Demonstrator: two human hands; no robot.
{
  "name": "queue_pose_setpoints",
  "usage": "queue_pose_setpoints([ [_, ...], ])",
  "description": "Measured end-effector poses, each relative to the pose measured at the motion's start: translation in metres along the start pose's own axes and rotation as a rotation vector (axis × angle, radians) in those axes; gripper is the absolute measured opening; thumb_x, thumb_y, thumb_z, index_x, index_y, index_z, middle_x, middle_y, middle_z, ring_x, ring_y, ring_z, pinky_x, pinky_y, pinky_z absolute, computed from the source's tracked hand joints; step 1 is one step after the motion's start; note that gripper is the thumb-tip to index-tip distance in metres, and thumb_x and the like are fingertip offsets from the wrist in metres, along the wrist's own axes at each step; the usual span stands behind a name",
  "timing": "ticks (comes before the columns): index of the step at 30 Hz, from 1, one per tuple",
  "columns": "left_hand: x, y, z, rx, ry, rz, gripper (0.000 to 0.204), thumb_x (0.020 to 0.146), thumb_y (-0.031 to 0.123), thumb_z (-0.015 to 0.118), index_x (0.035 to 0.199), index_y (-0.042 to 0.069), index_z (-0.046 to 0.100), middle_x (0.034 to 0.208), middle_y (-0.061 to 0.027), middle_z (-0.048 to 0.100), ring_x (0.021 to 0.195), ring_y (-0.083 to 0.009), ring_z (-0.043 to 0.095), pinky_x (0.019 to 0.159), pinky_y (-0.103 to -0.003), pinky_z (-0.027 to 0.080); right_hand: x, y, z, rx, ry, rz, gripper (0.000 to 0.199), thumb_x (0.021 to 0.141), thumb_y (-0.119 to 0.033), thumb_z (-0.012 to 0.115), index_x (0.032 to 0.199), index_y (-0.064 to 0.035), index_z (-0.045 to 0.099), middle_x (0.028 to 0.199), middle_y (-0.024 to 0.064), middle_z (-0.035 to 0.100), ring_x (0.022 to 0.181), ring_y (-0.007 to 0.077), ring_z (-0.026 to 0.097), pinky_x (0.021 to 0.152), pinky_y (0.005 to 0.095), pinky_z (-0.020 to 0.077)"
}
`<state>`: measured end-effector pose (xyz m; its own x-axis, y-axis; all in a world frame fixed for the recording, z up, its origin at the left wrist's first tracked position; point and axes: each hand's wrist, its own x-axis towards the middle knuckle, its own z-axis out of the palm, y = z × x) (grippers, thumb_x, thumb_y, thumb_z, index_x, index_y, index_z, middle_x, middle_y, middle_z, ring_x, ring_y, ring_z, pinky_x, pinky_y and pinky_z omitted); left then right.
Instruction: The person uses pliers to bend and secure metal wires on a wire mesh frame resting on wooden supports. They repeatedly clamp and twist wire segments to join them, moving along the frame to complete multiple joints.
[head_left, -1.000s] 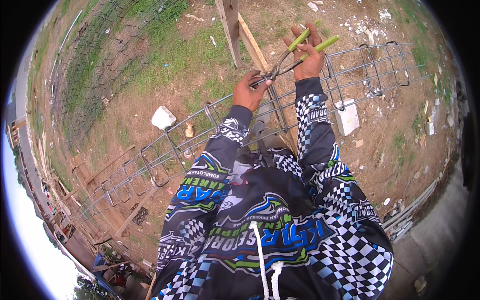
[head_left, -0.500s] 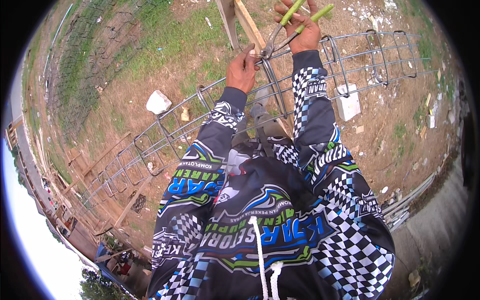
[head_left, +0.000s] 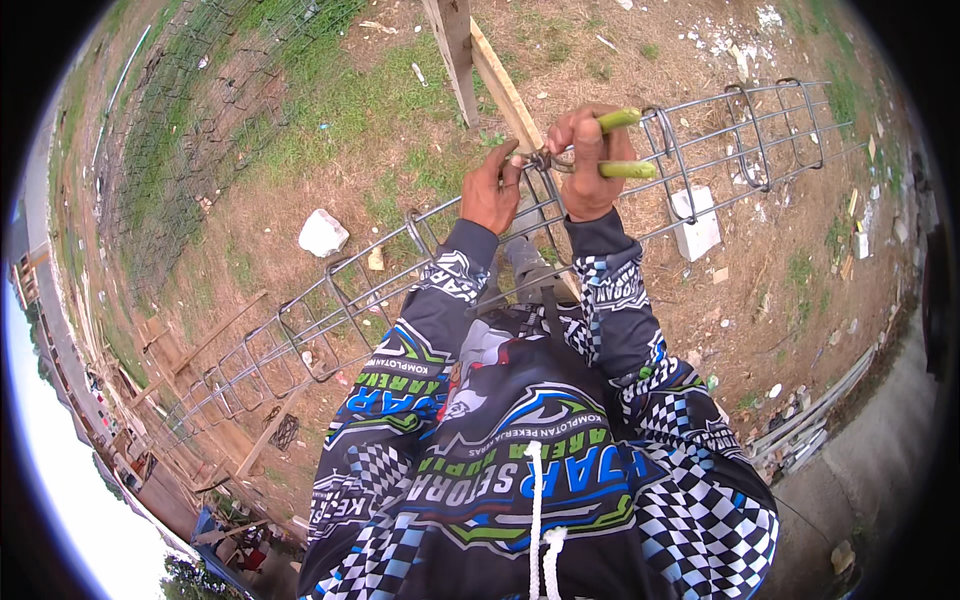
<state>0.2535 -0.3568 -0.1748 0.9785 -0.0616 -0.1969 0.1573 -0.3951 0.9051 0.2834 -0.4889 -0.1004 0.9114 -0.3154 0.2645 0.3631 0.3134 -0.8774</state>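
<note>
A long cage of steel reinforcing bars (head_left: 677,165) with square stirrups lies across in front of me, slanting from lower left to upper right. My right hand (head_left: 588,165) is closed around pincers (head_left: 628,170) with green handles. Their jaws sit at a joint where a stirrup meets the top bar, partly hidden by my fingers. Just left of that joint, my left hand (head_left: 490,195) has thumb and index finger pinched together at the top bar. Whatever is between those fingertips is too small to make out.
Wooden posts (head_left: 505,85) stand just beyond the joint, under the cage. A white block (head_left: 695,222) lies below the cage on the right, and a pale stone (head_left: 323,233) on the left. Wire mesh (head_left: 190,120) covers grass at far left; pipes (head_left: 815,415) lie at right.
My right hand has come down and toward me, turning the pincers so the handles point right and sit closer together. My left hand remains at the joint, slightly lower in view.
</note>
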Motion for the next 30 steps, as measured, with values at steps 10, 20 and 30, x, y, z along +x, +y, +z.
queue_pose_setpoints([
  [10, 0.019, 0.125, -0.048, 0.007, 0.459, 0.434, 0.041, 0.088, 0.014, 0.066, 0.126, 0.000, 0.061, 0.116, -0.0172, 0.067, 0.113, -0.0217, 0.062, 0.094, -0.035, 0.049, 0.041, 0.040, 0.040, -0.692, -0.013, 0.108, 0.024, 0.087, -0.020, 0.073, 0.101, -0.0034, 0.062, 0.078, 0.0048, 0.065, 0.066, 0.0163, 0.062, 0.065, 0.0315, 0.0510],
  [20, 0.103, 0.148, -0.061, -0.382, -0.640, 0.175, 0.027, 0.084, 0.027, 0.079, 0.082, 0.002, 0.071, 0.072, -0.0038, 0.068, 0.065, -0.0078, 0.060, 0.057, -0.024, 0.043, 0.052, 0.006, -0.008, -0.243, -0.678, 0.484, 0.053, 0.073, -0.024, 0.089, 0.112, -0.0031, 0.062, 0.098, 0.0033, 0.068, 0.088, 0.0170, 0.067, 0.077, 0.0311, 0.0539],
  [30, 0.020, 0.182, -0.004, -0.209, -0.611, 0.582, 0.014, 0.082, 0.017, 0.073, 0.091, 0.006, 0.071, 0.058, 0.0019, 0.065, 0.058, -0.0073, 0.063, 0.055, -0.028, 0.046, -0.026, 0.017, -0.029, -0.021, -0.108, 0.116, 0.038, 0.071, -0.009, 0.087, 0.100, -0.0018, 0.063, 0.087, 0.0053, 0.066, 0.088, 0.0146, 0.064, 0.081, 0.0304, 0.0523],
])
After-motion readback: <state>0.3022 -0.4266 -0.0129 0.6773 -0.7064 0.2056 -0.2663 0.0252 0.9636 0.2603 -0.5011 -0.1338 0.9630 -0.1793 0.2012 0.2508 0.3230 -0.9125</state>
